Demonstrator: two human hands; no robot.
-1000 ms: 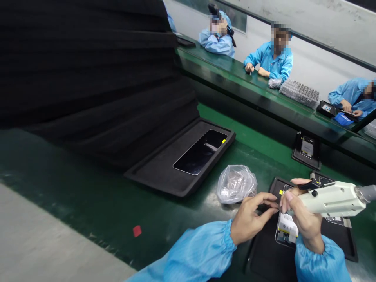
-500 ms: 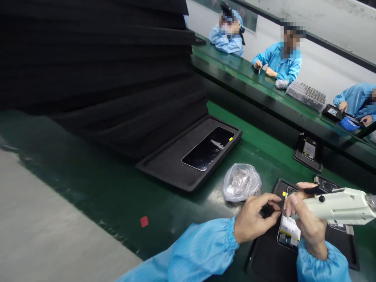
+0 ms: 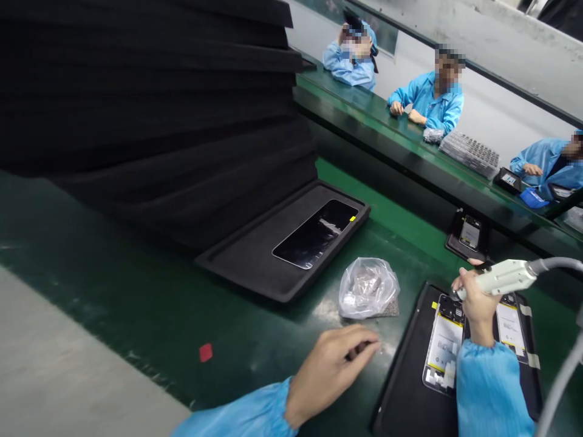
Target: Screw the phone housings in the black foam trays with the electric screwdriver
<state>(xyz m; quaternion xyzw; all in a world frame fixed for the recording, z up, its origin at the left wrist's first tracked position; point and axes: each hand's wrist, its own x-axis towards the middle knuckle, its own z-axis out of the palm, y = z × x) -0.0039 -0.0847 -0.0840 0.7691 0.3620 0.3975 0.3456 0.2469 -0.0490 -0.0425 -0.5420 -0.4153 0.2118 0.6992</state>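
One head-worn cam looked fwd and down from the near edge of the green bench (image 3: 136, 291), frame tilted. It sat close over the left hand (image 3: 325, 370) and right hand (image 3: 476, 297), lower right; the bench's far edge crossed mid-right.

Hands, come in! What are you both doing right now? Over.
Right hand grips screwdriver, tip at top of open phone. Left hand apart, fingers pinched near plastic bag. Nothing blocking the phone.

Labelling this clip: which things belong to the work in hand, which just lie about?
In hand: right hand, electric screwdriver, opened phone, left hand, plastic bag.
Lying about: foam tray with dark phone, stack of foam trays, red sticker.
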